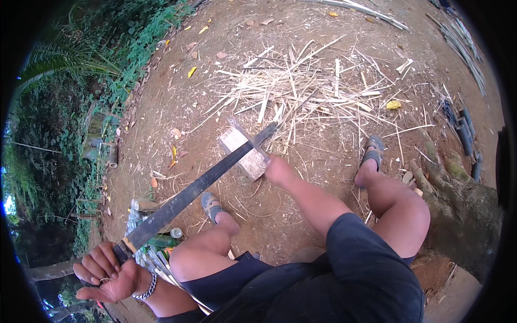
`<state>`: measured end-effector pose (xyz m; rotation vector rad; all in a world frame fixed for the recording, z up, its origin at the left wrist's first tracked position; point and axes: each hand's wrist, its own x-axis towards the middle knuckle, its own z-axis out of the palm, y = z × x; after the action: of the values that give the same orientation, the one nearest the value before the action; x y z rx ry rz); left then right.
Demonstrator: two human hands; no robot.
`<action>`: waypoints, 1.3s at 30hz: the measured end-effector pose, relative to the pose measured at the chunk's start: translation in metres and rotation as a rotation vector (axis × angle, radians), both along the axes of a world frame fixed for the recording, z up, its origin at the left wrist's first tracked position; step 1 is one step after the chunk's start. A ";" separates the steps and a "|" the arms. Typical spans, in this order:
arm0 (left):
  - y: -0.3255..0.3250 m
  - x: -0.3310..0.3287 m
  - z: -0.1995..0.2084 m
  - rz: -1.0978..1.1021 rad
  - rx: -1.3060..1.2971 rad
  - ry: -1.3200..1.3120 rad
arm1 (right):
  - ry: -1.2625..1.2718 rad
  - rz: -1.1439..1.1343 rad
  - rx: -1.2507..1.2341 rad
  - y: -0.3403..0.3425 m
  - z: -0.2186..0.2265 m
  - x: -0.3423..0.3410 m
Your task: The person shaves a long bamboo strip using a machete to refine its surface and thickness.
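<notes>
The right arm [318, 204] enters from the lower right in a dark sleeve and extends forward and inward, its forearm slanting up and to the left. The left forearm [169, 299] enters at the lower edge, farther to the left, and is angled outward.

The long blade [186, 199] runs diagonally from the left hand [110, 274] at lower left to its tip beyond the wooden block [253, 163]. It is dark, straight and broad, with a pale tan band at the junction with its dark handle. The block lies on the bare earth forward of the left foot; its upper face is pale and roughly rectangular. The blade crosses above the block; whether the two touch cannot be told.

The two hands are well apart. The left hand is closed around the handle, palm turned up toward the camera, fingers curled over the grip, thumb extended to the left. The right hand [279, 169] forms a fist at the block's near right end, clamped on a narrow tool [261, 152]. The tool is thin and greyish, and crosses the long blade near its tip; its exact type cannot be determined. A chain bracelet [146, 288] encircles the left wrist.
</notes>
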<state>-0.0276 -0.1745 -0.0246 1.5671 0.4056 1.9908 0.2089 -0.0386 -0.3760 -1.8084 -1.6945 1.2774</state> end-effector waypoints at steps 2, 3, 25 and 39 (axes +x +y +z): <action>0.004 -0.006 0.000 -0.108 -0.001 0.032 | -0.013 -0.127 -0.067 0.026 -0.009 0.007; 0.005 -0.009 0.001 -0.163 -0.003 0.048 | 0.011 -0.085 -0.016 0.022 -0.014 0.002; 0.000 -0.010 -0.013 0.120 -0.069 -0.104 | 0.031 -0.052 -0.017 0.038 -0.016 -0.005; -0.010 -0.019 -0.021 0.183 -0.075 -0.117 | 0.015 -0.023 -0.049 0.038 -0.027 0.002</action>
<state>-0.0463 -0.1844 -0.0458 1.4034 0.5872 2.1659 0.2105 -0.0011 -0.4032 -1.8359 -1.6432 1.3301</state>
